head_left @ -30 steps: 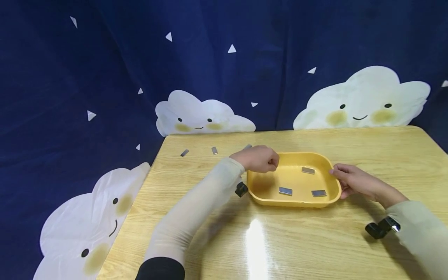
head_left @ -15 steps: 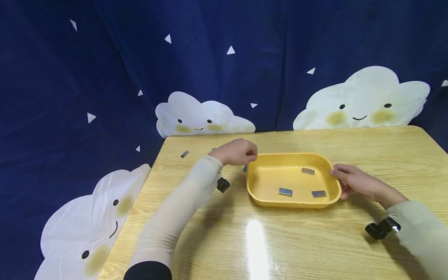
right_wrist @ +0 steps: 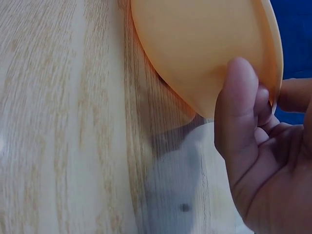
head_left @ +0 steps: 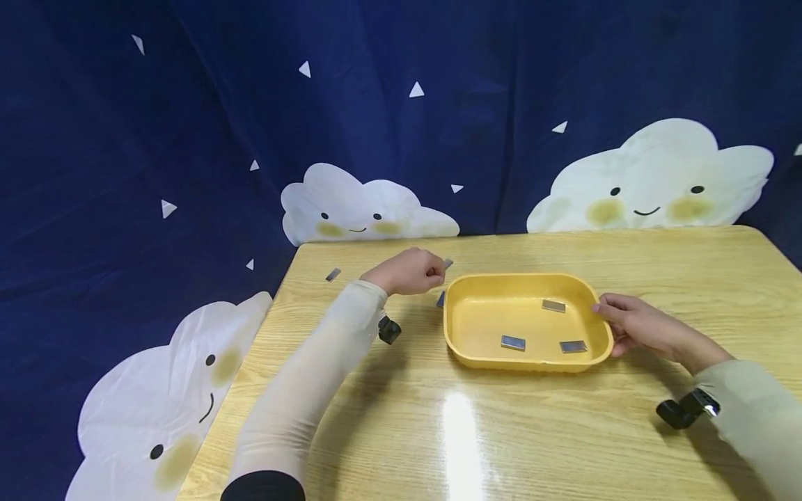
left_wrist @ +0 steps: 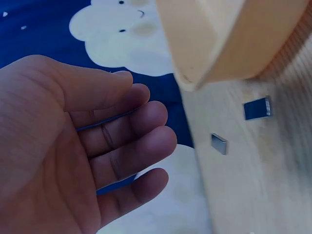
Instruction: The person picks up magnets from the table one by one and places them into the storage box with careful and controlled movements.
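My left hand [head_left: 409, 272] hovers above the table just left of the yellow plastic tray [head_left: 489, 363]. In the left wrist view its fingers [left_wrist: 146, 151] are loosely bent and hold nothing. Two small silver rectangular metal pieces lie close by: one piece [head_left: 441, 299] against the tray's left side and another piece [head_left: 447, 264] behind it. My right hand [head_left: 645, 327] pinches the tray's right rim, thumb [right_wrist: 239, 92] on one side and fingers on the other. Inside the tray lie three similar pieces, a back piece [head_left: 554, 306], a front-left piece [head_left: 513, 343] and a front-right piece [head_left: 573, 346].
A further metal piece [head_left: 333, 275] lies near the table's back left corner. The wooden table [head_left: 539, 431] reaches back to a dark blue curtain [head_left: 376, 125] with cloud figures. A black wrist camera [head_left: 389, 330] hangs below the left wrist.
The left hand has moved left from over the tray to beside it. A metal piece at the tray's left side has come into sight, and another is now hidden. The right hand stays put.
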Demonstrator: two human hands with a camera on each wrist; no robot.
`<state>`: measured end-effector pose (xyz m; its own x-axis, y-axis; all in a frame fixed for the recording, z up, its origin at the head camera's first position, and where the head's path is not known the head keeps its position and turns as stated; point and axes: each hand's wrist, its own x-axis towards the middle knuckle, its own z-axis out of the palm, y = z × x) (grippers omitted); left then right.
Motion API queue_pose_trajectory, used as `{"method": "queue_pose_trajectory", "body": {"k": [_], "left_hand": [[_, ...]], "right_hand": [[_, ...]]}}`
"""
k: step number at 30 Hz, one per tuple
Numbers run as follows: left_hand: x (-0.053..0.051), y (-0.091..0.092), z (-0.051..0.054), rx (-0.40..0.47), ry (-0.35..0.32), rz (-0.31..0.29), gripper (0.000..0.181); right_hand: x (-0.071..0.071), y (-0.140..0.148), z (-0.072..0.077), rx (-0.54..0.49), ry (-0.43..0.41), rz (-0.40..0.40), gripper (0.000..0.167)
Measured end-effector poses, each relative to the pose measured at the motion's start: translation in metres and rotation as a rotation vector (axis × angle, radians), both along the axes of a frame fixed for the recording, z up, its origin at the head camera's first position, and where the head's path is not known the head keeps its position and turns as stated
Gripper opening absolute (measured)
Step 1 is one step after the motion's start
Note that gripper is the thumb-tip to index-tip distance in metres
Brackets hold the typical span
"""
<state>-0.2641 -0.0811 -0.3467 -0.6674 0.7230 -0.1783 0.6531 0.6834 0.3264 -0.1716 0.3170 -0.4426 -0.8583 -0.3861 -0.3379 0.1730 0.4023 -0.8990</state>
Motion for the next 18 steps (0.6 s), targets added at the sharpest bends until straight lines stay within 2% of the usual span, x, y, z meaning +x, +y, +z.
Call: {"method": "queue_pose_trajectory", "body": {"k": [6,11,18], "left_hand": [[-0.006,0.002,-0.015,-0.025,-0.036,0.034,0.019],[-0.011,0.003,-0.028,-0.029,-0.037,0.053,0.021],[-0.020,0.002,-0.051,-0.047,-0.057,0.120,0.017]], "right_hand": [[0.001,0.001,-0.001,-0.001,-0.005,0.011,0.036],[0.000,0.002,0.000,-0.001,-0.003,0.009,0.036],[0.000,0.001,0.001,0.005,0.003,0.009,0.036]]}}
